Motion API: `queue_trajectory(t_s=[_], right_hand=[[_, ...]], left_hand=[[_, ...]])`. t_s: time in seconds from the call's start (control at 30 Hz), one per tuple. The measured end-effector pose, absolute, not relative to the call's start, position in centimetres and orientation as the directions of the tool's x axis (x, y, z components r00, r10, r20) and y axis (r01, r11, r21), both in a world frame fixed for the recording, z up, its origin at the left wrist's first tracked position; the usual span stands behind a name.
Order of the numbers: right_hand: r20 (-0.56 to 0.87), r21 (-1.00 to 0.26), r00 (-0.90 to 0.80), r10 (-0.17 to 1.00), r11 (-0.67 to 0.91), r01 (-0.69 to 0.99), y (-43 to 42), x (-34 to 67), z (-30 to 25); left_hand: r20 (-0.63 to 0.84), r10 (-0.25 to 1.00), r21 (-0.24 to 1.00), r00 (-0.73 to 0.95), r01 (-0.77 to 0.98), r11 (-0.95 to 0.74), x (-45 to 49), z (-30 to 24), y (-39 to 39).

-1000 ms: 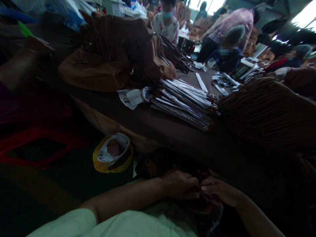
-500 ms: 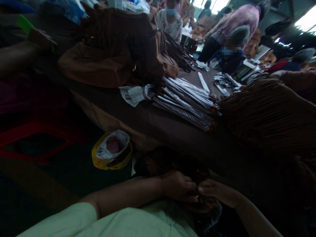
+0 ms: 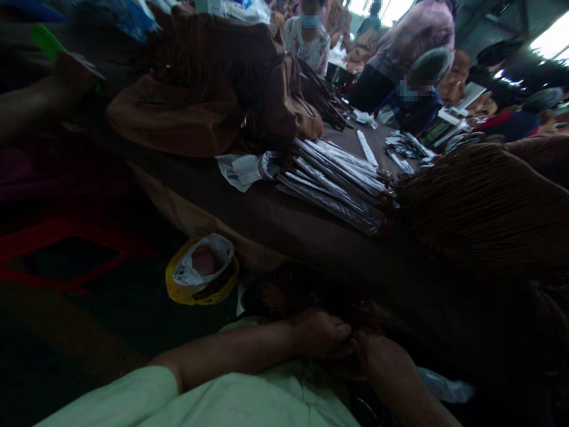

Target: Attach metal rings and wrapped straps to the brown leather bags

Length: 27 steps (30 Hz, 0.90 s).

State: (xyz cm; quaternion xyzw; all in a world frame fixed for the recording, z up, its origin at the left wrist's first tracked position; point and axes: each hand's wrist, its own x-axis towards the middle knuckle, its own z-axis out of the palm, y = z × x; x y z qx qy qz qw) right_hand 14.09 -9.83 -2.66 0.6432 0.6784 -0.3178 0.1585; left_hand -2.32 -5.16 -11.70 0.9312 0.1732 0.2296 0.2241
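My left hand (image 3: 320,334) is closed low in front of my body, at the lap. Against its fingertips is my right hand (image 3: 372,351), also closed, with the back of the hand toward me. Whatever lies between the fingers is too dark and small to name. Dark brown fringed material (image 3: 275,296) lies just beyond the hands, under the table edge. A clear plastic piece (image 3: 447,385) shows beside my right forearm.
The dark table (image 3: 293,216) carries wrapped strips (image 3: 338,178), brown bags (image 3: 178,118) and a fringed brown pile (image 3: 484,201). A yellow bag (image 3: 178,290) and red stool (image 3: 40,237) stand at left. Another person's hand (image 3: 73,74) is upper left; several people work beyond.
My right hand has turned and its forearm has swung inward, closer to my body. The plastic near it now shows farther right. The left hand has barely moved. A person in the background shifted left.
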Motion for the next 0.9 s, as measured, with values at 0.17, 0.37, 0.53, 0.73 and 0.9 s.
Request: queue_trajectory(t_s=[0.17,0.37,0.53,0.73,0.9], right_hand=[[-0.693,-0.721,-0.416,0.589,-0.576,0.385,-9.1,18.1,-4.0],[-0.713,-0.675,-0.420,0.562,-0.713,0.191,-9.9,17.6,-7.8],[-0.706,-0.703,-0.340,0.621,-0.669,0.239,-9.4,17.0,-6.8],[-0.687,-0.715,-0.265,0.676,-0.566,0.409,-8.3,17.3,-4.1],[-0.675,-0.703,-0.180,0.716,-0.550,0.450,-8.8,17.0,-3.7]], left_hand=[[0.527,0.379,0.491,0.761,0.090,-0.866,-2.4,-11.7,-4.7],[0.462,0.489,0.620,0.740,0.125,-0.775,-2.7,-11.6,-4.2],[0.317,0.533,0.727,0.784,0.159,-0.668,-3.2,-11.5,-3.5],[0.241,0.542,0.801,0.805,0.151,-0.579,-3.0,-10.7,-3.7],[0.186,0.574,0.800,0.798,0.216,-0.560,-2.5,-9.8,-4.4]])
